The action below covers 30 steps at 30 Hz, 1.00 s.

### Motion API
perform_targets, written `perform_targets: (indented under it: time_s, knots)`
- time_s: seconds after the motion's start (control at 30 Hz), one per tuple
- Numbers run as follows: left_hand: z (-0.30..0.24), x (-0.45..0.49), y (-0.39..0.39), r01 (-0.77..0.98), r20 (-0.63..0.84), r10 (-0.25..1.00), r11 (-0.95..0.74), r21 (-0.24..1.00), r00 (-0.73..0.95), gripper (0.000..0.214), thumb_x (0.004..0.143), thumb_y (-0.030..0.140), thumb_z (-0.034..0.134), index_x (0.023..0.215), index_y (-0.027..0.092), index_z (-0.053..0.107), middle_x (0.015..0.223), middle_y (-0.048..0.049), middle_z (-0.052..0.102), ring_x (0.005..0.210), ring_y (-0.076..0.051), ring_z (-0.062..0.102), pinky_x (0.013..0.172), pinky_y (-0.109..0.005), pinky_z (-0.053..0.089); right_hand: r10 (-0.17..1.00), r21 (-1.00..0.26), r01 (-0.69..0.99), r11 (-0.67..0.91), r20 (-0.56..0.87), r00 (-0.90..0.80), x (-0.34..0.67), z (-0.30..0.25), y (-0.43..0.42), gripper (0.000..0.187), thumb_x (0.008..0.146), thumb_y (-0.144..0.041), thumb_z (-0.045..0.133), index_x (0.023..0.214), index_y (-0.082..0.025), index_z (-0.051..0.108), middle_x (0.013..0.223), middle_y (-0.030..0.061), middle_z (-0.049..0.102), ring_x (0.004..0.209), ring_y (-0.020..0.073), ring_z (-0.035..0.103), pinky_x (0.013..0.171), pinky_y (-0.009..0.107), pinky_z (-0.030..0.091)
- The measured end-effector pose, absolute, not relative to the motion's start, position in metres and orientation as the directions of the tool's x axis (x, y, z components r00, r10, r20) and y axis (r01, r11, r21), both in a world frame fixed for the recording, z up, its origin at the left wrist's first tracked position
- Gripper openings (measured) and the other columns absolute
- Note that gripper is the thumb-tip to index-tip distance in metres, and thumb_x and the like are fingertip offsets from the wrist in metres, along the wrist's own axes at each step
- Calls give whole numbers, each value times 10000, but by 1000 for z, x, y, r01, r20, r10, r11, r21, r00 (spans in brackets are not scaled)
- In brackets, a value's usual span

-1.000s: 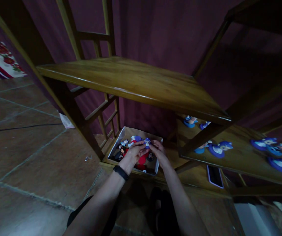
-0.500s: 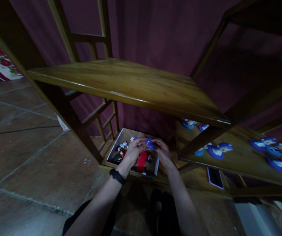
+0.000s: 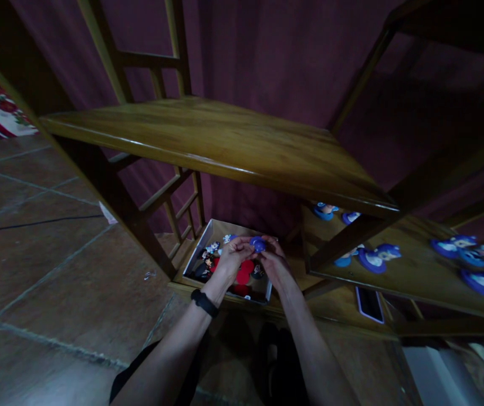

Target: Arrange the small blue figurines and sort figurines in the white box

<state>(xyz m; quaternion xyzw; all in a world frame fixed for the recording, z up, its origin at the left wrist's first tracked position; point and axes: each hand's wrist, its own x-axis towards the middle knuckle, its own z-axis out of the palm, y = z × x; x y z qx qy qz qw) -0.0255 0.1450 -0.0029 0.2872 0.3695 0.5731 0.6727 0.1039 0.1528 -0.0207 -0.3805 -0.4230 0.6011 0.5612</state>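
Both hands meet over a shallow white box [image 3: 194, 252] on the lowest shelf. My left hand [image 3: 234, 255], with a black band on the wrist, and my right hand [image 3: 273, 263] pinch a small blue figure [image 3: 258, 244] between their fingertips. Inside the box lie several small cartoon figures [image 3: 210, 255] and a red piece [image 3: 244, 273]. Part of the box is hidden by my hands.
A wide wooden shelf board [image 3: 225, 144] juts out above the box. To the right, a lower shelf [image 3: 414, 276] carries several blue flat figures [image 3: 372, 258]. A phone [image 3: 369, 304] lies below it. Tiled floor [image 3: 56, 270] spreads left, crossed by a black cable [image 3: 34, 223].
The hands lifted slightly from the box and drew close around the blue figure. The view shifted a little to the right.
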Motion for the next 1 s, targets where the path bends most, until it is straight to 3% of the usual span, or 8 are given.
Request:
perform_targets:
  time_s: [0.17, 0.27, 0.5, 0.7, 0.83, 1.0]
  knots:
    - [-17, -23, 147, -617, -320, 947, 251, 745, -1, 175, 611, 49, 687, 754, 104, 602, 696, -45, 653, 617, -122, 626, 649, -259, 544, 988, -844, -515, -151, -109, -110, 94, -34, 151, 244, 648, -233, 655, 883, -248, 594, 968, -6, 647, 885, 148, 600, 774, 289, 484]
    - [-21, -22, 149, -657, -401, 916, 303, 691, 1, 132, 647, 6, 627, 716, 106, 576, 660, -43, 644, 597, -125, 629, 634, -260, 550, 983, -842, -508, -181, -139, -119, 90, -33, 148, 198, 668, -274, 640, 860, -238, 609, 936, -16, 656, 858, 139, 598, 740, 259, 473]
    - [-19, -25, 149, -625, -423, 905, 307, 718, -41, 143, 646, -20, 595, 709, 106, 575, 633, -34, 634, 593, -129, 632, 649, -279, 555, 999, -990, -142, -29, -34, 36, 93, -38, 160, 273, 624, -285, 664, 887, -227, 617, 877, -9, 657, 830, 157, 587, 754, 270, 451]
    - [-15, -22, 147, -576, -406, 911, 292, 764, -77, 132, 639, -3, 612, 700, 109, 580, 624, -32, 629, 586, -129, 626, 641, -286, 552, 996, -981, 175, 79, 85, 31, 102, -47, 169, 315, 658, -317, 642, 962, -244, 605, 879, 5, 653, 818, 173, 589, 737, 293, 461]
    - [-13, -21, 145, -581, -456, 888, 336, 741, -69, 106, 659, 16, 614, 686, 112, 577, 597, -28, 619, 561, -132, 620, 622, -308, 556, 997, -958, 278, 65, 73, 19, 109, -49, 170, 297, 667, -307, 634, 956, -244, 600, 815, -3, 659, 766, 171, 607, 730, 300, 466]
    - [-15, -23, 145, -583, -490, 867, 351, 733, -94, 120, 641, 33, 663, 662, 106, 570, 579, -23, 612, 532, -124, 607, 577, -292, 556, 998, -961, 272, 56, 56, -8, 111, -51, 171, 300, 665, -310, 634, 952, -235, 582, 845, 6, 655, 777, 170, 610, 721, 297, 479]
